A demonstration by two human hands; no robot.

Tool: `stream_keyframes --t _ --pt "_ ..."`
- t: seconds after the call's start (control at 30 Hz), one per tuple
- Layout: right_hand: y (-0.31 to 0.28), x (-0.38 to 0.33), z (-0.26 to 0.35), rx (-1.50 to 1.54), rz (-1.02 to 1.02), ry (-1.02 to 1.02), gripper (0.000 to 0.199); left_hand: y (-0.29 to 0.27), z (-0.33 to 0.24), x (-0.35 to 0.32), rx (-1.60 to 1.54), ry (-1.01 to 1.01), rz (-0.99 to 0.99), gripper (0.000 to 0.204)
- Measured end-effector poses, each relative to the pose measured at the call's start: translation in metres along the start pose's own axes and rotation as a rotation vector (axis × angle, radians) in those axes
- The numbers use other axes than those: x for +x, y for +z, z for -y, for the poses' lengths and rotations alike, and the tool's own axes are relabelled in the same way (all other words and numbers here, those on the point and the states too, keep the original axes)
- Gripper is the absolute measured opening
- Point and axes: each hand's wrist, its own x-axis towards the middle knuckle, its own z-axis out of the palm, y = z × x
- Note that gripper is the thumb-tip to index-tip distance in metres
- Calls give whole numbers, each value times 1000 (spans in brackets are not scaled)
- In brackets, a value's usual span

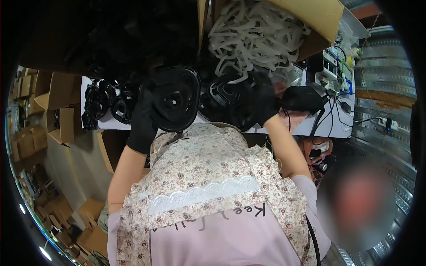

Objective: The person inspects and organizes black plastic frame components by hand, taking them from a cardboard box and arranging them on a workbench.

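Observation:
My left hand (143,122), in a black glove, grips the left edge of a rounded black plastic shell (175,116) with a small opening in its middle. The shell is held up in front of my apron. To its right is a second black part (226,92) with a raised, angular frame on it. Beside that part is my right hand (265,104), also gloved in black. Its fingers blend into the dark parts around it, so their grip is hidden. Just above lies a heap of translucent white plastic strips (257,37), spilling from a cardboard box (317,20).
Several black ring-shaped parts (95,104) lie at the left of the white table (266,129). A black rounded object (302,98) and cables (326,117) are at the right. Cardboard boxes (62,91) stand on the left, and a corrugated metal wall (384,73) rises on the right.

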Motion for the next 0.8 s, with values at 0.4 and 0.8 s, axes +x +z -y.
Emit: stream_keyframes --t 0.4,0.8 --pt "5 -37 -137 -601 141 380 31 20 17 50 134 -163 -57 53" --pt "-22 -2 15 1251 -437 751 31 1 50 60 216 75 -39 43"
